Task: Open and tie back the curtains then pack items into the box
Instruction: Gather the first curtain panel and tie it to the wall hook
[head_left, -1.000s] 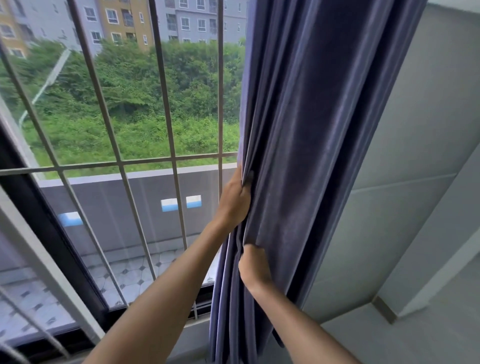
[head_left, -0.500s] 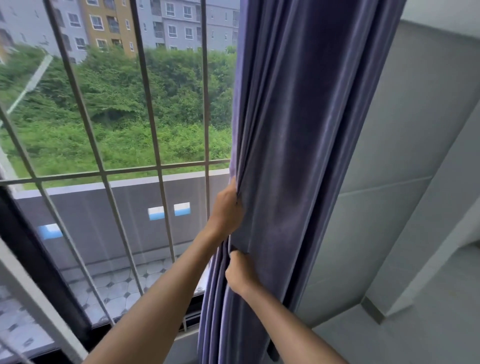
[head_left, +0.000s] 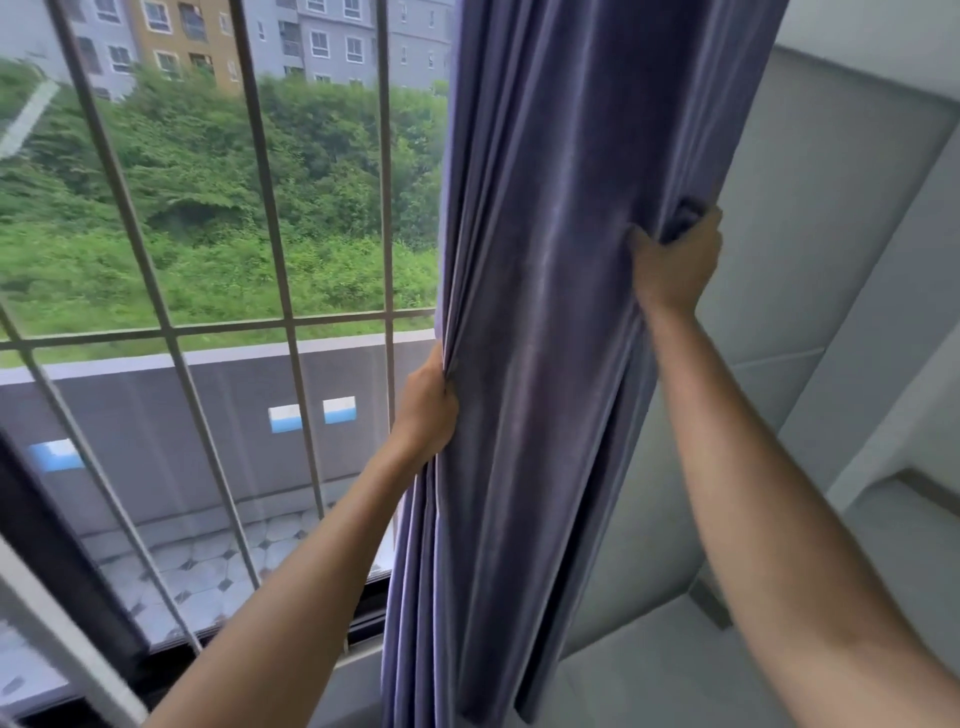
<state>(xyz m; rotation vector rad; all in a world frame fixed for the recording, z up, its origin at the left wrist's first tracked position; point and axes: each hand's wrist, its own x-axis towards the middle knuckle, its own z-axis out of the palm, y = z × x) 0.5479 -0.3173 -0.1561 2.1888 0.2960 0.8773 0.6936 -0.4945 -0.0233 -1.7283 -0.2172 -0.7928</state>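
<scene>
With my left hand clamped on the window-side edge of the gathered curtain at frame centre and my right hand gripping its wall-side folds, slackening either grip would probably let pleats spread before tying.

Bright, even daylight comes in through the window on the left. The curtain shows soft sheen on its folds and dark shadow along its right edge. The lower left corner is blurred, and the window bars lean from wide-angle distortion.
</scene>
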